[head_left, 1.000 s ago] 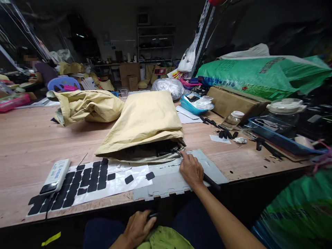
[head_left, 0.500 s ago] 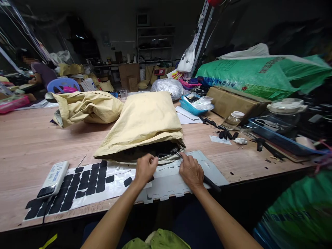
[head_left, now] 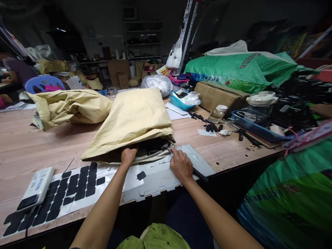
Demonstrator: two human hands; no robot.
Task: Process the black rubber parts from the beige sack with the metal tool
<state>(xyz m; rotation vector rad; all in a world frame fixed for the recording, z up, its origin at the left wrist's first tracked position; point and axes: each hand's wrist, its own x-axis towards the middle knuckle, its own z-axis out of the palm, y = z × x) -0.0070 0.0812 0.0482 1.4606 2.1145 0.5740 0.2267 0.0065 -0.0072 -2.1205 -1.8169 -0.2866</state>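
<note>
Left hand: The left hand [head_left: 129, 155] is at the open mouth of the middle sack [head_left: 141, 114], partly inside it. Fingertips are hidden by the opening; whether they are apart, together or gripping cannot be told.
Right hand: The right hand [head_left: 181, 165] lies just outside the same mouth, at its right corner, with fingers clamped around a black-handled rod [head_left: 200, 175].
Rod: Its metal end reaches into the sack's mouth; the black handle passes out behind the hand, towards the near table edge.
Sack: Tan, lying on the wooden table [head_left: 20, 145], mouth towards the wearer. Dark items show within (too shadowed to identify).
Second sack: A crumpled tan sack [head_left: 75, 109] lies just to the left of the first.
Grey sheet: The grey sheet [head_left: 199, 162] lies flat beneath the right hand, along the near edge.
Pads: Rows of black rounded pads cover much of a white sheet [head_left: 110, 170] at left; one loose pad [head_left: 141, 175] sits between the two forearms. A white device [head_left: 36, 188] rests on the far left of the rows.
Right side of table: A small lidded jar [head_left: 218, 114] stands near small black pieces [head_left: 211, 128], with a brown box [head_left: 219, 97] behind and a green bag [head_left: 233, 69] beyond.
</note>
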